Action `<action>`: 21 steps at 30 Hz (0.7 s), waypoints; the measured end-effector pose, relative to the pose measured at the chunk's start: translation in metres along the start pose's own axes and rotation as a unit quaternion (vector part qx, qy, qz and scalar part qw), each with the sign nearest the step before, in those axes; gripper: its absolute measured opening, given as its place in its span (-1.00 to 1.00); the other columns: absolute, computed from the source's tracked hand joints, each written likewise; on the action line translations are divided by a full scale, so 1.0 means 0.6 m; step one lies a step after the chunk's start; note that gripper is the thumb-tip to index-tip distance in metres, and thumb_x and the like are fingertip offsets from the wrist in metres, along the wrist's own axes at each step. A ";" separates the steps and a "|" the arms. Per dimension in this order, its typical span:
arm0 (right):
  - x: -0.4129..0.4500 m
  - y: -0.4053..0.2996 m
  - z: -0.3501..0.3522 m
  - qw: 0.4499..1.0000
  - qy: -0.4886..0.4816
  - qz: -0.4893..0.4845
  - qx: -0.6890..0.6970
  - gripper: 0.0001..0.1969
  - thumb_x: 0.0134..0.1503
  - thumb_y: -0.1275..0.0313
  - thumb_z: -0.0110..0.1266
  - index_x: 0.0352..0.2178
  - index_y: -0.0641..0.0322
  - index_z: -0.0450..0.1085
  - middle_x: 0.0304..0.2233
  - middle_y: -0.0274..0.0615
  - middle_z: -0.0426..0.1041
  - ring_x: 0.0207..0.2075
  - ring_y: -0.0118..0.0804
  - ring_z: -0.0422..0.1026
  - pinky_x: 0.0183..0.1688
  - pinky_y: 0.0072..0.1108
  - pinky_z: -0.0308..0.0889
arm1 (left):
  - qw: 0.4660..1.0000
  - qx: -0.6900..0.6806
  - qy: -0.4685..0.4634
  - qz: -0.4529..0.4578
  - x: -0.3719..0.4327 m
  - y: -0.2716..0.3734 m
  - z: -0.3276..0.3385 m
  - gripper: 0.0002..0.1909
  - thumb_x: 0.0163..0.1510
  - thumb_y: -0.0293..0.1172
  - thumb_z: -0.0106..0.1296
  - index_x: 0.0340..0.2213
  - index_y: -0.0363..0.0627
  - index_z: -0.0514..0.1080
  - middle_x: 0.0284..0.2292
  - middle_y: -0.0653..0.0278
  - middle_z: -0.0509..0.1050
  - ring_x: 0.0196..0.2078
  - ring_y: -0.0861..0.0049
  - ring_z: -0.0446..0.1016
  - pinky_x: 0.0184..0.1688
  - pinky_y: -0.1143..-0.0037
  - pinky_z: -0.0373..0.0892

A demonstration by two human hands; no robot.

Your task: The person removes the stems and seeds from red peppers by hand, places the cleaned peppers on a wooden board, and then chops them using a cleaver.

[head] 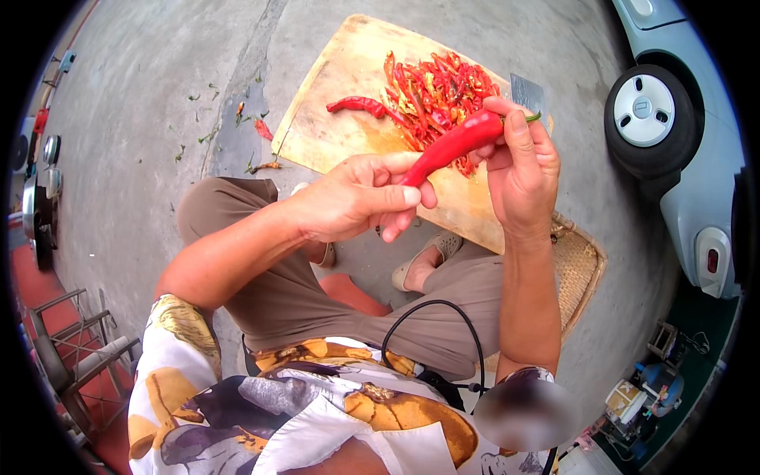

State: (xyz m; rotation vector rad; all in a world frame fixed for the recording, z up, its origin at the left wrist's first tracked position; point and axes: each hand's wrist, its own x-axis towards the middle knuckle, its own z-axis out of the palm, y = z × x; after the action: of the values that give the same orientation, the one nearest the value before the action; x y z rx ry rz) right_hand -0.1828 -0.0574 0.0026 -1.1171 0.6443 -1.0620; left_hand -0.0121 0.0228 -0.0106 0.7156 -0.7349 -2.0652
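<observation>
A whole red chili pepper point(454, 142) with a green stem is held up between my two hands, above a wooden board point(332, 71). My left hand point(368, 190) pinches its narrow tip between thumb and fingers. Around the stem end, the fingers and thumb of my right hand point(522, 160) are closed. Beneath lies a heap of chopped red chilies point(436, 89) with pale seeds showing. One wrinkled red chili point(356, 105) lies on the board left of the heap. Beyond my right hand, a cleaver's metal blade point(527, 92) shows at the board's edge; its handle is hidden.
Green stems and chili scraps point(264, 167) litter the concrete floor point(148, 119) left of the board. A woven basket tray point(579, 273) sits by my right forearm. A car's wheel point(644, 113) stands at the right. Metal-framed furniture point(83, 356) is at lower left. A black cable point(469, 320) crosses my lap.
</observation>
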 end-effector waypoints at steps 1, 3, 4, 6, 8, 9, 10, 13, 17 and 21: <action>0.001 -0.001 -0.002 1.000 0.000 -0.001 0.001 -0.75 0.08 0.37 -0.23 -0.32 0.35 0.28 -0.53 -0.27 0.34 -0.56 -0.56 0.25 -0.48 -0.70 0.21 | 1.000 0.002 0.000 0.000 -0.002 0.005 -0.005 -0.68 -0.01 -0.40 -0.15 -0.19 -0.27 0.21 -0.42 0.31 0.32 -0.59 0.74 0.29 -0.60 0.72 0.26; 0.004 -0.002 -0.004 0.997 -0.025 0.012 0.072 -0.73 0.09 0.37 -0.27 -0.28 0.35 0.25 -0.47 -0.23 0.35 -0.48 -0.48 0.31 -0.41 -0.61 0.25 | 0.990 -0.137 0.014 0.033 -0.005 0.015 -0.011 -0.67 -0.02 -0.42 -0.14 -0.18 -0.27 0.21 -0.43 0.32 0.31 -0.59 0.73 0.29 -0.60 0.71 0.27; 0.003 -0.002 -0.001 0.997 -0.026 0.011 0.073 -0.73 0.09 0.37 -0.27 -0.28 0.35 0.25 -0.47 -0.23 0.35 -0.48 -0.48 0.31 -0.41 -0.61 0.25 | 0.990 -0.111 0.031 0.081 0.000 0.021 -0.010 -0.66 -0.04 -0.44 -0.11 -0.18 -0.28 0.21 -0.46 0.33 0.31 -0.60 0.73 0.29 -0.61 0.71 0.28; 0.000 -0.002 0.007 0.992 -0.002 0.052 0.117 -0.75 0.08 0.39 -0.25 -0.31 0.35 0.28 -0.44 -0.19 0.37 -0.46 -0.46 0.33 -0.41 -0.61 0.29 | 0.989 -0.053 0.094 0.098 0.002 0.023 -0.003 -0.72 -0.05 -0.44 -0.09 -0.25 -0.26 0.25 -0.50 0.32 0.31 -0.64 0.73 0.28 -0.63 0.71 0.27; -0.003 0.000 0.002 0.991 -0.001 0.054 0.122 -0.75 0.08 0.38 -0.24 -0.32 0.35 0.29 -0.44 -0.19 0.37 -0.46 -0.45 0.34 -0.41 -0.60 0.30 | 0.979 0.047 0.164 0.109 0.001 0.024 -0.003 -0.81 -0.07 -0.46 -0.08 -0.34 -0.25 0.30 -0.55 0.28 0.35 -0.65 0.69 0.31 -0.61 0.70 0.28; -0.004 0.002 0.000 0.990 0.001 0.057 0.128 -0.75 0.07 0.38 -0.23 -0.32 0.36 0.29 -0.44 -0.18 0.37 -0.45 -0.44 0.34 -0.42 -0.60 0.30 | 0.979 0.048 0.164 0.109 -0.001 0.022 -0.006 -0.81 -0.07 -0.46 -0.08 -0.34 -0.25 0.30 -0.55 0.28 0.35 -0.65 0.69 0.31 -0.61 0.70 0.28; -0.004 0.001 -0.001 0.990 0.002 0.057 0.128 -0.75 0.07 0.38 -0.23 -0.32 0.36 0.29 -0.44 -0.18 0.37 -0.45 -0.44 0.34 -0.42 -0.60 0.30 | 0.979 0.096 0.154 0.093 -0.003 0.019 -0.010 -0.82 -0.06 -0.45 -0.08 -0.36 -0.25 0.31 -0.55 0.26 0.37 -0.65 0.68 0.32 -0.61 0.69 0.28; -0.006 0.001 -0.003 0.992 -0.011 0.065 0.104 -0.75 0.06 0.37 -0.19 -0.35 0.37 0.30 -0.44 -0.17 0.37 -0.48 -0.45 0.34 -0.44 -0.63 0.30 | 0.976 0.161 0.130 0.068 -0.007 0.019 -0.009 -0.80 -0.05 -0.36 -0.06 -0.40 -0.25 0.34 -0.62 0.36 0.38 -0.65 0.77 0.29 -0.58 0.73 0.25; -0.016 0.007 0.013 0.994 -0.031 0.085 0.055 -0.82 0.02 0.45 -0.11 -0.43 0.39 0.34 -0.49 -0.22 0.38 -0.55 -0.51 0.32 -0.48 -0.73 0.26 | 0.962 0.245 0.108 0.056 -0.005 0.022 0.000 -0.79 -0.01 -0.34 -0.14 -0.39 -0.24 0.31 -0.55 0.29 0.39 -0.63 0.74 0.29 -0.56 0.71 0.25; -0.027 0.011 0.032 0.990 -0.013 0.041 -0.135 -0.92 -0.06 0.53 -0.04 -0.54 0.35 0.36 -0.57 -0.31 0.35 -0.62 -0.58 0.26 -0.56 -0.76 0.19 | 0.963 0.240 0.119 0.038 -0.001 0.025 0.005 -0.77 0.01 -0.26 -0.17 -0.43 -0.19 0.32 -0.60 0.41 0.36 -0.69 0.80 0.24 -0.65 0.76 0.19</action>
State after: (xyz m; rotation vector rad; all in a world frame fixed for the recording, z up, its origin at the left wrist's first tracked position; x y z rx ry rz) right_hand -0.1705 -0.0345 0.0018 -1.3240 0.8244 -0.9062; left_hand -0.0067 0.0165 0.0022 1.1621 -1.1184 -1.7003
